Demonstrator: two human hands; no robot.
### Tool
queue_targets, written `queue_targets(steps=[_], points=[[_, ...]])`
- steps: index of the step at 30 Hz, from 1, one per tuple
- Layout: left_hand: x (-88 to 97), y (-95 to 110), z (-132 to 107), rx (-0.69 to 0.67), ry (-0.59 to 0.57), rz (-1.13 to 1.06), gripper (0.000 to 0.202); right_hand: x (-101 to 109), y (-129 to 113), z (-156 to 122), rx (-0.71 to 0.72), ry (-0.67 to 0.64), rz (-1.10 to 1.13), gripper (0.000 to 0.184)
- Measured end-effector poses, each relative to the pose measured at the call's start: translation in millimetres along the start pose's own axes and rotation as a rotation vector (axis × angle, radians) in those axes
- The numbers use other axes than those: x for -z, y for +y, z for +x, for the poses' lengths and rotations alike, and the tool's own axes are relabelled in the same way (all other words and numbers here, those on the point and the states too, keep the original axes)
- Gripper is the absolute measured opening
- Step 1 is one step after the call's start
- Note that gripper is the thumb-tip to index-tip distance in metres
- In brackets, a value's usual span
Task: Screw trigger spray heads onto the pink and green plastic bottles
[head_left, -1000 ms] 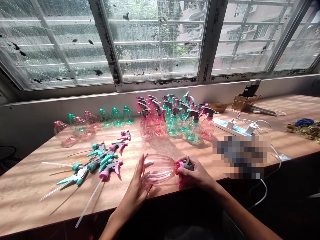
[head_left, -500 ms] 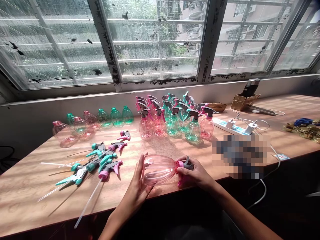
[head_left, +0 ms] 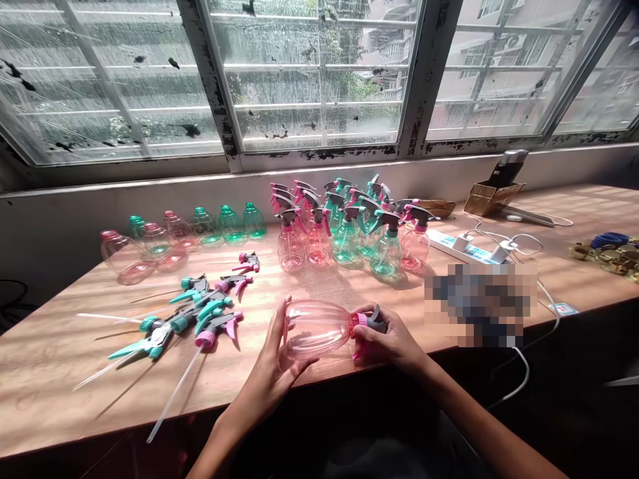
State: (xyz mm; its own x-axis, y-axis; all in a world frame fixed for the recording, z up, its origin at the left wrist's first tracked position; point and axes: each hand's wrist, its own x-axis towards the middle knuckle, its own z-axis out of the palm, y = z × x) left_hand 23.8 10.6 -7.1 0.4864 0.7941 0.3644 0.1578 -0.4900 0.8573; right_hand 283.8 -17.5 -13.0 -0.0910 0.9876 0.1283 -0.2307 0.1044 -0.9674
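Ribbed translucent pink bottle (head_left: pixel 317 329), curved grey spray head (head_left: pixel 378 323)

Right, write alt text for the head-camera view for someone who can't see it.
A left hand cups the base of a clear pink spray bottle held sideways while the right hand grips its trigger sprayer. On the wooden table, assembled spray bottles stand behind, loose trigger sprayers lie left, and pink and green headless bottles stand beyond them.

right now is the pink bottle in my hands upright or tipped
Tipped: the pink bottle is held on its side, its base against the left hand, its spray head in the right hand.
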Motion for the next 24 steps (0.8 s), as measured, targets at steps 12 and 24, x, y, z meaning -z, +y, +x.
queue_targets(steps=[12, 24], points=[[0.7, 2, 3, 0.072, 0.023, 0.058, 0.100, -5, 4, -5, -0.017, 0.045, -0.065, 0.039], [3.2, -7, 3, 0.108, 0.128, 0.098, 0.088, 1, 5, 17, 0.055, -0.021, -0.193, 0.038]])
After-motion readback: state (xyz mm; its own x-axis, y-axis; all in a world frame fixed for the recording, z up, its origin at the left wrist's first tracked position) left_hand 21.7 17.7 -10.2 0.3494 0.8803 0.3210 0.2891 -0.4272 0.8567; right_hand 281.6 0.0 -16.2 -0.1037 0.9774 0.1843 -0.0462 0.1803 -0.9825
